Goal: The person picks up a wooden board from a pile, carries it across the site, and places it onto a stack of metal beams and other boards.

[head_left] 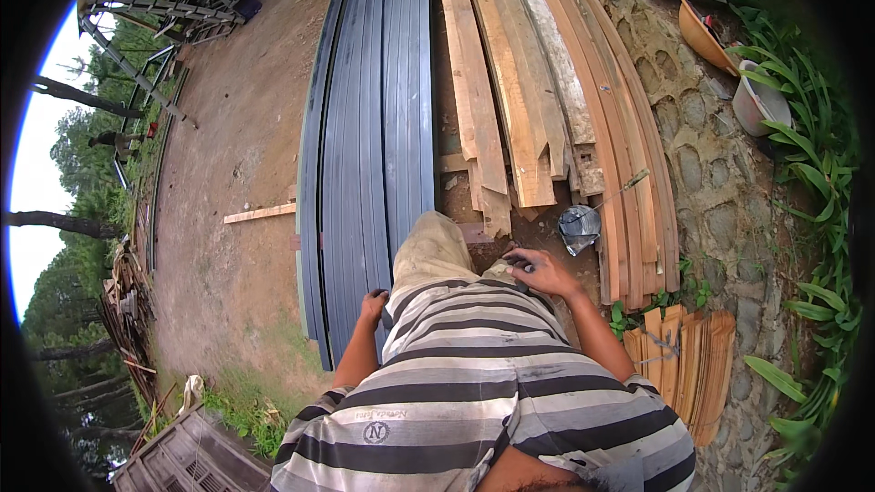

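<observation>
The left hand (372, 306) is set at the near end of the dark metal sheets (369, 128), its fingers curled downward, though whether anything is gripped cannot be told. At two o'clock from it, the right hand (540, 271) is rested at the knee with its grip pressed around a small dark object (519, 263), too small to be identified. For a steady lift, the sheet stack would best be taken squarely, clear of the wooden planks (510, 82) at one o'clock.

Grey-and-cream striped shirt (474, 383), dark grey metal sheets (374, 128)
</observation>
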